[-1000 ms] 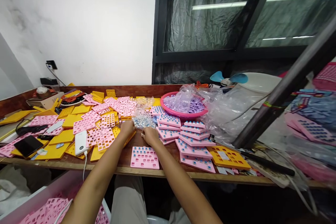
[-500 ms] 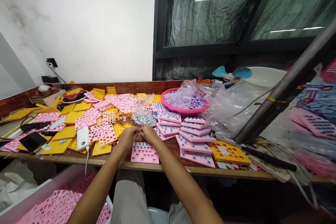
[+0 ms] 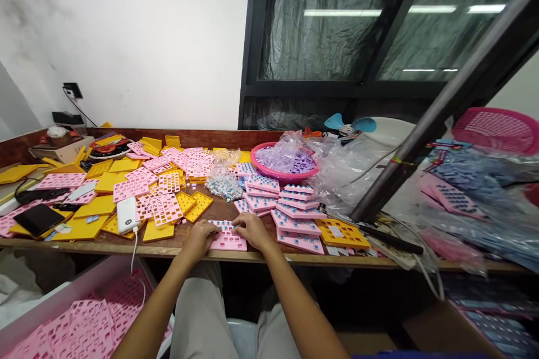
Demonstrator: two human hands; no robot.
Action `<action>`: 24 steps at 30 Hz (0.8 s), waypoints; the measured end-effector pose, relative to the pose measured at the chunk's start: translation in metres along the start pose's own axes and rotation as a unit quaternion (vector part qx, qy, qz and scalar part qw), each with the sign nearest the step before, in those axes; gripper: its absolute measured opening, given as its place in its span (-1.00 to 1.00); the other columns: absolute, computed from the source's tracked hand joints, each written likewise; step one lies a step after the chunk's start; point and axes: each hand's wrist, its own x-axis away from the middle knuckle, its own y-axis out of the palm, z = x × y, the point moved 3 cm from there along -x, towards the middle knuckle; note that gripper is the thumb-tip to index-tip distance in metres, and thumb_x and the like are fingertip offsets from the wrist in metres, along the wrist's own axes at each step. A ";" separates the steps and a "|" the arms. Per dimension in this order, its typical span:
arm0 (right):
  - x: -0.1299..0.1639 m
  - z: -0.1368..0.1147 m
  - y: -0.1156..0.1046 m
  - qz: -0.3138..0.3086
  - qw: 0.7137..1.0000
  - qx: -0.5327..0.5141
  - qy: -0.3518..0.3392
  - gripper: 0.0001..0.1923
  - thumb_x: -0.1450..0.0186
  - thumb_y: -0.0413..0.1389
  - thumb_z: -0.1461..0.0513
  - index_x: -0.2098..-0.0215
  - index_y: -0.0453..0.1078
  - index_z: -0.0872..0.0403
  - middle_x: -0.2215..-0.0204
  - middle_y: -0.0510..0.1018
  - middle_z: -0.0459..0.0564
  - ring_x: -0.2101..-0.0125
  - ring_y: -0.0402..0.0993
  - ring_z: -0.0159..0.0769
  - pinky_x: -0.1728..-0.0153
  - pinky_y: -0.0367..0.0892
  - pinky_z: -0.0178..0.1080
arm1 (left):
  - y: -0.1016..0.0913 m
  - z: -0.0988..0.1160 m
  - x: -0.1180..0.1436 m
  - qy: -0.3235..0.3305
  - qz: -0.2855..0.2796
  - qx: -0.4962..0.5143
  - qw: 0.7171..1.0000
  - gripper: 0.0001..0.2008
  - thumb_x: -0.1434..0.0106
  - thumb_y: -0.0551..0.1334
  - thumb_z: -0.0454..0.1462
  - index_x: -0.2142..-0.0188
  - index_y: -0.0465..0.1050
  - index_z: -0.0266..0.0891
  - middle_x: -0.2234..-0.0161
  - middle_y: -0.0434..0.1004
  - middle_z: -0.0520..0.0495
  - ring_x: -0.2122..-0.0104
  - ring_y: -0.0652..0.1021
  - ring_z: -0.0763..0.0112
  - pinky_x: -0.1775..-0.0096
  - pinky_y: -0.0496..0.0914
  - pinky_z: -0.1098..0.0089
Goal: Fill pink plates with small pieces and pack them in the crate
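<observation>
— Left hand (image 3: 201, 235) and right hand (image 3: 251, 229)?
— Curled onto flat pink plastic grid tray (image 3: 226, 237) at wooden bench (image 3: 126, 247) front edge; pinching anything? Cannot tell.
— Risk?
— Could push tray over near edge, or knock stacked pink trays (image 3: 295, 219) just beside right hand.

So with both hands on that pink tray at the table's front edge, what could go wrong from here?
The pink tray lies close to the table edge; a push from the left hand or right hand might tip it off. The leaning stack of filled trays beside the right hand could slide if bumped.
</observation>
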 end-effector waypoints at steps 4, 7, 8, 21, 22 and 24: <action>0.010 0.000 0.009 0.019 1.000 -0.010 0.012 -0.86 -0.20 0.28 0.31 0.26 0.63 0.04 0.30 0.63 0.01 0.30 0.52 -0.27 0.24 0.36 -0.28 | -0.001 0.000 0.001 -0.040 0.025 0.018 0.999 -0.81 -0.25 0.30 -0.34 0.16 0.62 -0.15 0.22 0.65 -0.09 0.20 0.57 0.28 0.11 0.42 0.33; 0.006 -0.005 0.016 0.024 0.999 0.019 0.022 -0.86 -0.23 0.26 0.30 0.24 0.64 0.04 0.29 0.62 0.03 0.28 0.51 -0.27 0.21 0.35 -0.28 | -0.001 -0.003 0.001 -0.051 0.015 0.017 0.998 -0.81 -0.24 0.29 -0.33 0.15 0.62 -0.16 0.23 0.64 -0.09 0.23 0.58 0.30 0.14 0.43 0.35; 0.005 -0.007 0.018 0.021 0.999 0.031 0.022 -0.86 -0.25 0.26 0.29 0.23 0.64 0.03 0.29 0.62 0.03 0.27 0.51 -0.26 0.21 0.34 -0.28 | 0.000 -0.005 0.002 -0.049 0.013 0.013 0.999 -0.81 -0.26 0.28 -0.32 0.15 0.62 -0.16 0.23 0.63 -0.09 0.24 0.58 0.30 0.14 0.43 0.35; 0.020 -0.031 0.026 0.057 0.981 0.181 0.035 -0.89 -0.36 0.20 0.24 0.20 0.60 0.00 0.23 0.65 -0.03 0.18 0.48 -0.26 0.08 0.26 -0.24 | 0.010 -0.010 0.011 -0.012 0.093 0.021 0.995 -0.81 -0.32 0.21 -0.26 0.13 0.57 -0.16 0.22 0.63 -0.11 0.23 0.59 0.27 0.12 0.46 0.28; 0.020 -0.032 0.026 0.060 0.980 0.185 0.036 -0.88 -0.36 0.19 0.23 0.21 0.60 0.00 0.24 0.65 -0.03 0.18 0.48 -0.25 0.08 0.25 -0.24 | 0.009 -0.009 0.011 -0.012 0.093 0.023 0.995 -0.82 -0.31 0.21 -0.28 0.14 0.57 -0.16 0.21 0.64 -0.10 0.22 0.59 0.26 0.11 0.47 0.27; 0.020 -0.032 0.028 0.065 0.979 0.191 0.039 -0.87 -0.37 0.18 0.23 0.21 0.60 0.01 0.25 0.65 -0.01 0.19 0.47 -0.24 0.10 0.23 -0.23 | 0.009 -0.009 0.011 -0.015 0.089 0.025 0.996 -0.81 -0.29 0.21 -0.30 0.14 0.56 -0.16 0.19 0.66 -0.09 0.20 0.60 0.26 0.10 0.47 0.26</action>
